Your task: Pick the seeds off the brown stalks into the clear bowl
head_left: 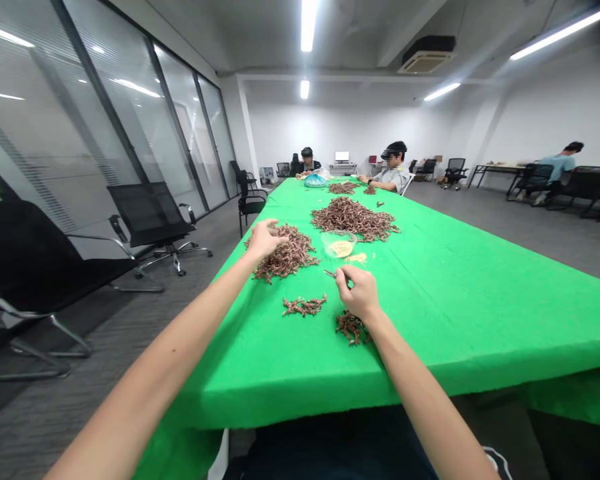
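Observation:
My left hand (264,240) reaches over the near-left pile of brown, knobbly dried root-like pieces (290,259), its fingers apart at the pile's upper side. I see nothing held in it. Closed in a pinch, my right hand (359,291) grips a small metal tool (329,273) whose tip points left; its exact kind is too small to make out. Below that hand lies a small heap of darker brown pieces (350,327), partly hidden by the wrist. A short row of brown pieces (304,306) lies between my forearms. Beyond my right hand stands a clear plastic bowl (339,237) with pale bits inside.
Pale bits (357,258) lie beside the bowl. A large brown pile (353,217) sits behind it on the green tablecloth (480,287). Two people sit at the far end near a blue bag (315,181). Black chairs (153,213) stand along the left side.

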The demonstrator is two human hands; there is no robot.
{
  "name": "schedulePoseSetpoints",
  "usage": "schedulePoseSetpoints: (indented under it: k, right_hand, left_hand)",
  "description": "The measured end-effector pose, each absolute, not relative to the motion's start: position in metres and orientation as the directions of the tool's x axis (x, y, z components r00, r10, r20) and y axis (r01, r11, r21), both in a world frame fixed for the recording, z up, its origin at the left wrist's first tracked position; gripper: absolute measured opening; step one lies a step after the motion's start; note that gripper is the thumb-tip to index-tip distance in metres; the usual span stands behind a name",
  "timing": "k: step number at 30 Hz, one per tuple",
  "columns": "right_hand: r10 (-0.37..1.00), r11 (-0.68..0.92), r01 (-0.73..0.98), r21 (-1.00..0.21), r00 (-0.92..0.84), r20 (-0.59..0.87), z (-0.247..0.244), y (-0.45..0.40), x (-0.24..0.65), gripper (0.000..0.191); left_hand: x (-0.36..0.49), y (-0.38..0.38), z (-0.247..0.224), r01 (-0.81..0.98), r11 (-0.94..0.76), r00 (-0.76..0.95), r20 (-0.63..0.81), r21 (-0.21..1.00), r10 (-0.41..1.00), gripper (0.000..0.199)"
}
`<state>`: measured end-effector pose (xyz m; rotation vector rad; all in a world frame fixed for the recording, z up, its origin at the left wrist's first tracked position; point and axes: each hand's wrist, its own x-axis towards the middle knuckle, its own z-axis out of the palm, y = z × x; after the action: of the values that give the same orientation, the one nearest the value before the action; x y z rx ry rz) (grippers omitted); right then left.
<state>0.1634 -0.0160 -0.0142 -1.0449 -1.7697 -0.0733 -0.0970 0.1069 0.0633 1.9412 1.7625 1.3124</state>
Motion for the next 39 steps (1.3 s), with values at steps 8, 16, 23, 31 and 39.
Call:
schedulePoseSetpoints:
  k: [8,16,23,31,39]
  right_hand:
    - [0.603,0.626,0.659,-0.416,-0.072,0.795,-0.014,-0.015,0.164,0.032]
    - [0.615,0.584,0.674,-0.452,-0.003,0.789,-0.016,-0.013,0.167,0.042]
    - [0.623,0.586,0.617,-0.526,0.073,0.779,-0.018,-0.011,0.169,0.050]
    - [0.638,0.563,0.635,-0.530,0.074,0.766,-0.017,-0.011,0.170,0.043]
    - [0.733,0.578,0.526,-0.624,0.003,0.681,-0.020,-0.013,0.167,0.053]
  left_hand:
    - [-0.106,0.076,0.044,0.690,-0.277,-0.083,0.453,0.669,0.888,0.029]
    - [-0.063,0.026,0.012,0.590,-0.567,0.543,0.237,0.575,0.805,0.033]
    - [-0.029,0.005,-0.014,0.641,-0.588,0.531,0.268,0.493,0.804,0.020]
    - [-0.029,0.003,-0.012,0.364,-0.491,0.456,0.308,0.791,0.835,0.025]
    - [-0.025,-0.003,-0.003,-0.034,-0.444,0.195,0.441,0.896,0.876,0.032]
